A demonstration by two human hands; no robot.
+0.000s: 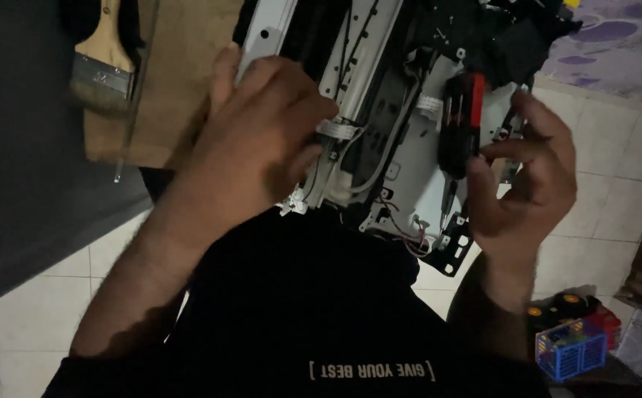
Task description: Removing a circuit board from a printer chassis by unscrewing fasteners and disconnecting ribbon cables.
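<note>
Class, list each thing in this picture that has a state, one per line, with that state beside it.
Left hand: gripping the machine's metal frame.
Right hand: closed on the screwdriver.
Screwdriver: upright, tip down on the frame.
Machine: opened up, wires and metal frame exposed.
Paintbrush: lying unused on the cardboard.
Toy truck: standing on the tiled floor.

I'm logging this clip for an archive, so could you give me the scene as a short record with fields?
left hand: left hand grips the white metal frame of an opened machine
right hand: right hand holds a black and red handled screwdriver, tip down at the frame
wiring: red and white wires at the frame's lower edge
nearby: wooden-handled paintbrush; blue plastic basket
floor: pale tiles
</note>
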